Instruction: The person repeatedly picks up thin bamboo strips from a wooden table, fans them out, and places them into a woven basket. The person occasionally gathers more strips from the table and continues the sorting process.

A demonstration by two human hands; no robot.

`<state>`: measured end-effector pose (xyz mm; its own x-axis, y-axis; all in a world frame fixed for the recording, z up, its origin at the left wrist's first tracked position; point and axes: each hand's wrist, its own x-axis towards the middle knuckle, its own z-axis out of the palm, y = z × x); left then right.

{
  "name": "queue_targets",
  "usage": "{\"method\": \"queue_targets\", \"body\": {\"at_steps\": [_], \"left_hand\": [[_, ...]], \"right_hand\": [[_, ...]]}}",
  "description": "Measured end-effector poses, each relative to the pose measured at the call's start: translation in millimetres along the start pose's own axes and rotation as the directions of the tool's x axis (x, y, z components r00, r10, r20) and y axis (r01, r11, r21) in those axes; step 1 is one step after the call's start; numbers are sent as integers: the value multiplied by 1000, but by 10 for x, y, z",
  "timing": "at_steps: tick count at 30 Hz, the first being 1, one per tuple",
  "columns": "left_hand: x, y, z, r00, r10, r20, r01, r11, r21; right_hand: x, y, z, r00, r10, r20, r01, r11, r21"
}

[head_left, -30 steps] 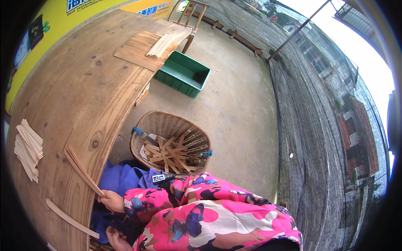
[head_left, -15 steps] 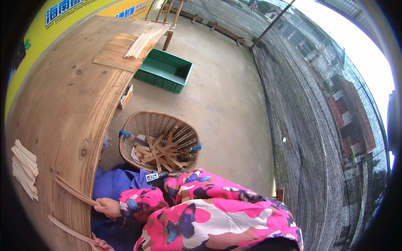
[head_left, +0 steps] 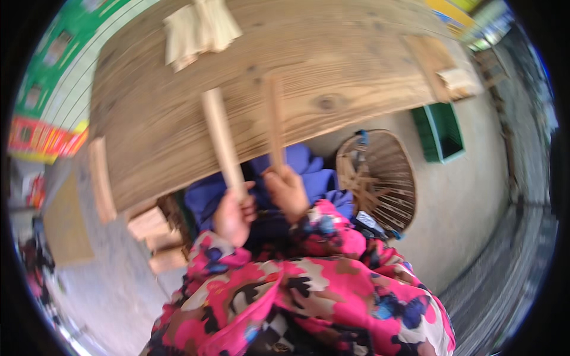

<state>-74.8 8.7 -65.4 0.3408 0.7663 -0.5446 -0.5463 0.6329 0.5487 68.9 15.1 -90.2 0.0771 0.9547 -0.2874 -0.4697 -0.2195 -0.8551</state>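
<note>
My left hand is closed around the lower end of a pale, flat wooden strip, which slants up over the table's front edge. Close beside it, my right hand grips a narrower-looking brown wooden strip, seen nearly edge-on; whether it is one strip or more is too blurred to tell. Both strips point away from me over the wooden table. Farther back on the table lies a fanned pile of pale strips. A blue cloth covers my lap under the hands.
Right of my lap stands a woven basket holding loose wooden pieces. Beyond it is a green plastic crate on the floor. At the table's right end lie a flat board and a small pale bundle. Stacked wood blocks sit below left.
The view has swung left, bringing the table's left end and both hands toward the middle. Both hands still hold their strips, and the left hand now shows whole.
</note>
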Motion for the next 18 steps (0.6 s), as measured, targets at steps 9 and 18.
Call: {"method": "queue_targets", "body": {"at_steps": [9, 18], "left_hand": [[-45, -235, 254, 970, 234, 59, -232, 838, 494], [-43, -126, 216, 978, 154, 144, -203, 873, 443]], "right_hand": [[-45, -323, 163, 996, 37, -80, -59, 955, -291], [-42, -429, 125, 963, 261, 69, -258, 965, -40]]}}
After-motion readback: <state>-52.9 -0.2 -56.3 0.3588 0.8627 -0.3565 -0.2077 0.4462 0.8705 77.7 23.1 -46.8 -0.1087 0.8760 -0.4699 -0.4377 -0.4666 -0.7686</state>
